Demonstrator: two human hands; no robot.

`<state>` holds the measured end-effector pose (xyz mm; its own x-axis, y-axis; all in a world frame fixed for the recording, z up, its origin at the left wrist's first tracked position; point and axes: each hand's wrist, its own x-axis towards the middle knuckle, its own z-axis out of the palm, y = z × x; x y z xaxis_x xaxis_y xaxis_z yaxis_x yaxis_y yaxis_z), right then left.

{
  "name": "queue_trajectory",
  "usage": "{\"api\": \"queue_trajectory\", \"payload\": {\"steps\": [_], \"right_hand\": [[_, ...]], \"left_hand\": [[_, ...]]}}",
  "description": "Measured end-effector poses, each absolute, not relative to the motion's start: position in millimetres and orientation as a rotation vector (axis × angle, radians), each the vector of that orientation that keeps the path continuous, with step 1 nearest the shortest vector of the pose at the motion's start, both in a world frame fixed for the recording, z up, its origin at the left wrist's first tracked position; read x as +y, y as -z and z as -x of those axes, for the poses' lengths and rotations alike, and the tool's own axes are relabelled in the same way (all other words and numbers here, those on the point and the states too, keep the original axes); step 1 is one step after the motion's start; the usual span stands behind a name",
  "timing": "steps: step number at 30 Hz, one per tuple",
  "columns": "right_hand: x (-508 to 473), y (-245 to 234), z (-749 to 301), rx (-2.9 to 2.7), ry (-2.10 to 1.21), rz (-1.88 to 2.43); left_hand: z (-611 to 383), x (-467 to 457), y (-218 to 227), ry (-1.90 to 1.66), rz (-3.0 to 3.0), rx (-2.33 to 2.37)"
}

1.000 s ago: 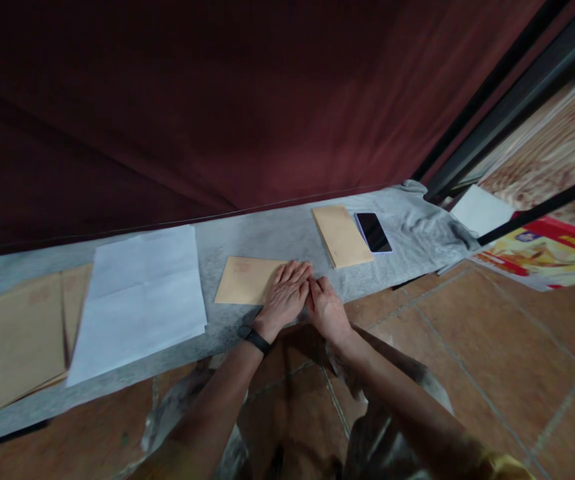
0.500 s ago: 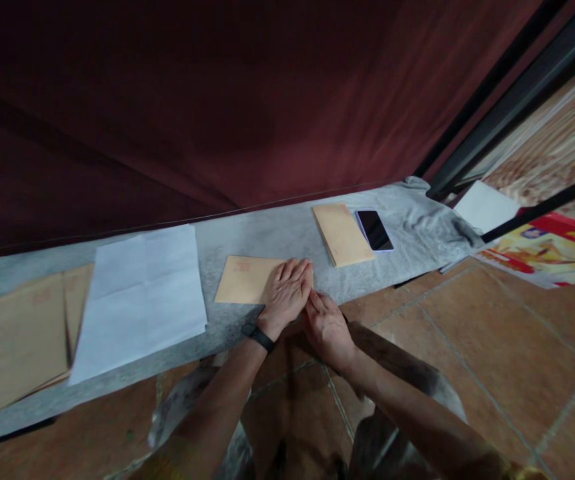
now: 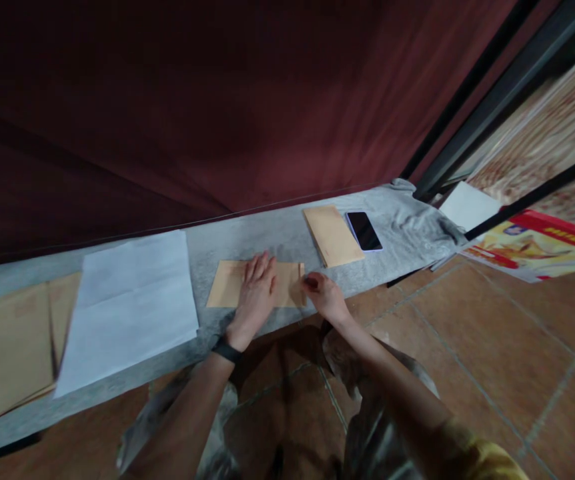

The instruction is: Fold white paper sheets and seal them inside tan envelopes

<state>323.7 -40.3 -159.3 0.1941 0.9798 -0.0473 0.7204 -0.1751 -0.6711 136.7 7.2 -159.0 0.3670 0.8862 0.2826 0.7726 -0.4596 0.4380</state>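
Note:
A tan envelope [image 3: 227, 291] lies flat on the grey cloth-covered ledge [image 3: 267, 237] in front of me. My left hand [image 3: 256, 297] lies flat on its middle with fingers stretched out; a black band is on that wrist. My right hand [image 3: 321, 296] is at the envelope's right end, fingers pinched at the edge of the flap there. What exactly the fingertips grip is partly hidden.
A stack of white paper [image 3: 130, 300] lies to the left, with more tan envelopes [image 3: 10, 347] beyond it. Further right are another tan envelope stack [image 3: 331, 235] and a black phone [image 3: 363, 231]. A printed poster [image 3: 532, 243] lies on the tiled floor [image 3: 467, 333].
My left hand slid leftward onto the envelope's middle. My right hand moved up from the ledge's front edge to the envelope's right end and pinched it.

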Motion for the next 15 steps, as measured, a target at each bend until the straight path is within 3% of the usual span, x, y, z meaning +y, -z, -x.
{"api": "queue_trajectory", "payload": {"steps": [9, 15], "right_hand": [[-32, 163, -317, -1.596, -0.603, 2.147], [-29, 174, -321, -1.505, -0.689, 2.037]], "left_hand": [[-84, 16, 151, -0.43, -2.067, 1.982], [-65, 27, 152, -0.628, -1.928, 1.982]]}}
